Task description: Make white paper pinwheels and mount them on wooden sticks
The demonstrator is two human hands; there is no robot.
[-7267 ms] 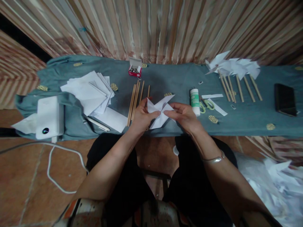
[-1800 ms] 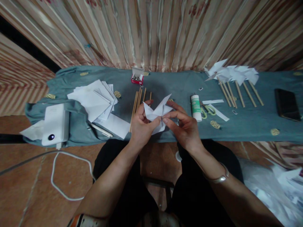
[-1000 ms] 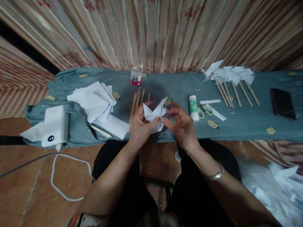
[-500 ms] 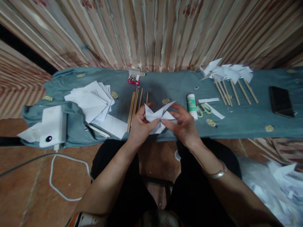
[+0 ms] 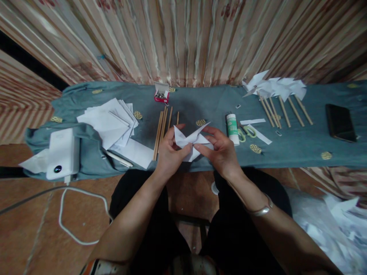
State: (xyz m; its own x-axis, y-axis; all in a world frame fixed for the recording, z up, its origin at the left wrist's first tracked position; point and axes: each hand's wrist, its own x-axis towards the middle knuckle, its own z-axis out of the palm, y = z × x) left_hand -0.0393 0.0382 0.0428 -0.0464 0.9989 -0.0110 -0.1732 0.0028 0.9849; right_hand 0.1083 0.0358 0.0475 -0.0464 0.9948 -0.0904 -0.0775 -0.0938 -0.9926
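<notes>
Between my two hands is a white paper pinwheel [image 5: 191,138], its folded blades fanned out over the near edge of the table. My left hand [image 5: 170,151] is closed on its left side, thumb pressed at the middle. From the right, my right hand [image 5: 219,149] pinches it, thumb also at the middle and fingers behind the paper. Whether a pin sits under the thumbs I cannot tell. Just left of my left hand lie several wooden sticks [image 5: 159,131]. A glue stick [image 5: 232,130] with a green label lies right of my right hand.
Yellow-handled scissors [image 5: 247,133] and paper strips [image 5: 259,134] lie by the glue. Finished pinwheels [image 5: 275,87] on sticks lie at back right, a phone [image 5: 340,122] beyond. Leftward are a paper stack [image 5: 106,122], a red pin box [image 5: 162,93] and a white power bank [image 5: 63,152] with a cable.
My hands and the pinwheel have shifted very slightly left in the view. Both thumbs are still at its middle; the grip looks the same.
</notes>
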